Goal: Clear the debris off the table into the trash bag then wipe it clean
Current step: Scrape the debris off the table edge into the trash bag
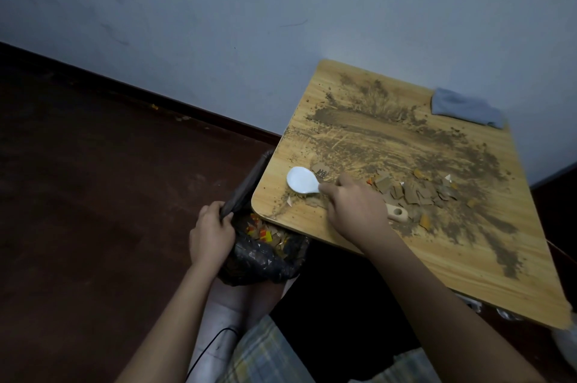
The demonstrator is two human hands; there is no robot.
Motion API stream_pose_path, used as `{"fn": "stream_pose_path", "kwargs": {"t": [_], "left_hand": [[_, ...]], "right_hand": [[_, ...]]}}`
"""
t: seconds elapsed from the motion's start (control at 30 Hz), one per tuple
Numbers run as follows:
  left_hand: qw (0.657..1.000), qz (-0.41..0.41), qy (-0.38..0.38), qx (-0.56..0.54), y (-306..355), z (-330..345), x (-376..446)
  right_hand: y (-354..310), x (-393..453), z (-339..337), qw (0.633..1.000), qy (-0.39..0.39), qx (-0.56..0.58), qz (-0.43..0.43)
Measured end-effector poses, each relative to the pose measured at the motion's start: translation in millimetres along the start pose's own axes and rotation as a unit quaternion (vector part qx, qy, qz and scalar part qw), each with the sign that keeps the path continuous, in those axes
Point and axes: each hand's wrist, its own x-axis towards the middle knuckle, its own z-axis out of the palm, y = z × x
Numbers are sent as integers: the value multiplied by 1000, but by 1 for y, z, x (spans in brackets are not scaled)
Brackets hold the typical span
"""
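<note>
Left hand (209, 234) grips trash bag (259, 257) | cardboard scrap (321, 171) print unreadable

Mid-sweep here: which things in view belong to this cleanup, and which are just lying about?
In the job:
- white brush, gripped by right hand
- cardboard scraps
- brown dirt
- trash bag, held open by left hand
- grey cloth
- table

Lying about:
- black cable
- crumbs along the baseboard

Debris (409, 192) on table (468, 257) — trash bag (265, 257) below its left corner.
</note>
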Motion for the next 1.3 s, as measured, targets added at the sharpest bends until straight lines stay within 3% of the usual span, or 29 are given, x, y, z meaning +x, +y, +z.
{"fn": "stream_pose_path", "kwargs": {"t": [0.23,0.47,1.07,1.3], "left_hand": [[1000,-2,-10,2,1,0,-1],[1000,0,-7,4,2,1,-1],[1000,-6,3,-1,0,2,1],[1000,-1,-1,6,1,1,1]], "right_hand": [[0,-14,8,999,-8,18,-48],[3,-11,3,1000,-4,17,-18],[-14,-35,6,994,-38,38,-94],[-4,-24,4,999,-15,43,-14]]}}
